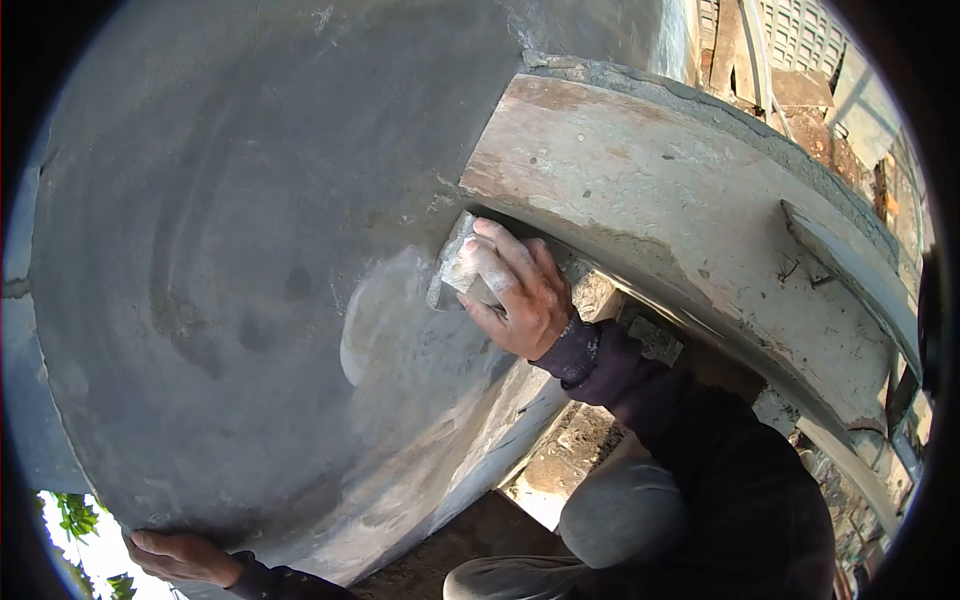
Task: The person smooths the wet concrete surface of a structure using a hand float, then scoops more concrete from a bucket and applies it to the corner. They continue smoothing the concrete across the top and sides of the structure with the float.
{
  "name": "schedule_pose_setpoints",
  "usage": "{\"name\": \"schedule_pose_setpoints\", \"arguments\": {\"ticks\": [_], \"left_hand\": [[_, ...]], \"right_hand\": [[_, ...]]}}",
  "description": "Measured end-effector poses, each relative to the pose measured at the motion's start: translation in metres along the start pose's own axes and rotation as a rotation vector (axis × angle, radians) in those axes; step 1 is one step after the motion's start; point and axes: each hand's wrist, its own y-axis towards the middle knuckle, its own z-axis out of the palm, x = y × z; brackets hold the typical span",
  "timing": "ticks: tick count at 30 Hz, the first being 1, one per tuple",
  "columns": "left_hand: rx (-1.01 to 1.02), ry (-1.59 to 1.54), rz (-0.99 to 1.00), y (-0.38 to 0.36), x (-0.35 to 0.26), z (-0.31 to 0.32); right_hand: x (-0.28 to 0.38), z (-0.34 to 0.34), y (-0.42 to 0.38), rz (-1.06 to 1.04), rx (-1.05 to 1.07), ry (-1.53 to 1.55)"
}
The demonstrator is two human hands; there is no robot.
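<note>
The block (454, 262) lies against the wall (250, 200), just below the left corner of the board (620, 170). It should work best kept flat, with even pressure, and lightened close to the board (a tilted edge could score the grey surface). The block looks pale grey and dusty, partly hidden by fingers. The right hand (520, 290) grips it, fingertips whitened; the left hand (185, 558) rests at the wall's lower left corner, its grip impossible to tell.
</note>
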Motion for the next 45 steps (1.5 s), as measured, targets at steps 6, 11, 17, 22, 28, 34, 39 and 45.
{"name": "schedule_pose_setpoints", "arguments": {"ticks": [6, 11, 17, 22, 28, 34, 39, 45], "left_hand": [[0.005, 0.053, 0.078, 0.003, 0.014, 0.001], [0.002, 0.059, 0.084, 0.002, 0.013, 0.004], [-0.003, 0.061, 0.059, 0.003, 0.01, 0.002], [-0.022, 0.044, 0.049, 0.002, 0.003, 0.002], [-0.007, 0.039, 0.087, 0.003, 0.012, 0.003], [0.002, 0.077, 0.084, 0.003, 0.015, 0.001], [-0.016, 0.062, 0.045, 0.001, 0.007, 0.002], [0.01, 0.061, 0.103, 0.002, 0.011, 0.002]], "right_hand": [[-0.086, 0.013, -0.156, 0.346, 0.339, -0.172], [-0.008, -0.017, -0.04, 0.011, -0.002, 0.111], [0.031, 0.003, 0.036, -0.121, -0.12, 0.059], [-0.095, 0.021, -0.137, 0.206, 0.25, -0.092], [-0.078, 0.0, -0.145, 0.256, 0.21, 0.012], [0.038, -0.005, 0.047, -0.191, -0.117, 0.047], [-0.004, 0.008, 0.002, -0.09, -0.126, 0.017], [-0.138, 0.029, -0.244, 0.583, 0.488, -0.275]]}}
